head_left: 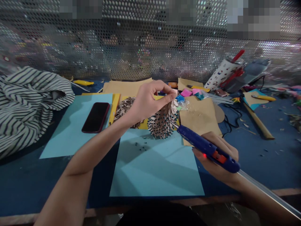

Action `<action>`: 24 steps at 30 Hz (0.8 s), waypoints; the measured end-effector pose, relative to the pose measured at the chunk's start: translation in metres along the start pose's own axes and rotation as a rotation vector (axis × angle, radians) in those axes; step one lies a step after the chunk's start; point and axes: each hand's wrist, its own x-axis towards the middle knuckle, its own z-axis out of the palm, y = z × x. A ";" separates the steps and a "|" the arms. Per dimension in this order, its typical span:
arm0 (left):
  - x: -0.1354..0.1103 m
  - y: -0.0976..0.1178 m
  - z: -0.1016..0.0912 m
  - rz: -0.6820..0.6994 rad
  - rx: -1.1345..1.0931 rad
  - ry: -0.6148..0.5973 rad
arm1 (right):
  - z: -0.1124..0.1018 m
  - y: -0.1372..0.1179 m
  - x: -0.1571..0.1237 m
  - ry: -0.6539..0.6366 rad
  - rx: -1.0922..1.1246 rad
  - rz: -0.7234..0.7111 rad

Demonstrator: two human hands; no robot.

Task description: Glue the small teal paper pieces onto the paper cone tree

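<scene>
My left hand [154,99] pinches the pale top end of a rounded, spiky craft piece [162,124], covered in light scales with small teal dots. The piece hangs or stands over the back edge of a light blue sheet [157,175]; whether it rests there I cannot tell. Wrapped in my right hand [219,160] is a blue hot glue pen [199,139] with an orange switch and a lit red lamp. A long translucent stick runs out of its rear. Its metal tip points at the craft piece's right side, close to it. Tiny teal beads [141,146] lie loose on the sheet.
Behind my left hand lies a pile of striped seed-like pieces [125,108]. A phone [96,117] rests on another blue sheet at left, beside striped cloth [25,106]. Brown paper [199,116], cables and a wooden stick [260,122] lie right. A perforated metal screen [141,56] stands behind.
</scene>
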 end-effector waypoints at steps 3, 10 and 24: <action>0.000 -0.002 0.000 -0.001 0.010 0.000 | -0.007 0.008 -0.015 -0.001 -0.004 -0.065; 0.000 -0.003 0.000 0.013 0.007 -0.006 | -0.014 0.047 -0.047 0.061 -0.296 -0.049; -0.022 -0.004 -0.012 -0.024 0.054 0.119 | 0.008 0.098 -0.057 -0.217 -0.338 0.218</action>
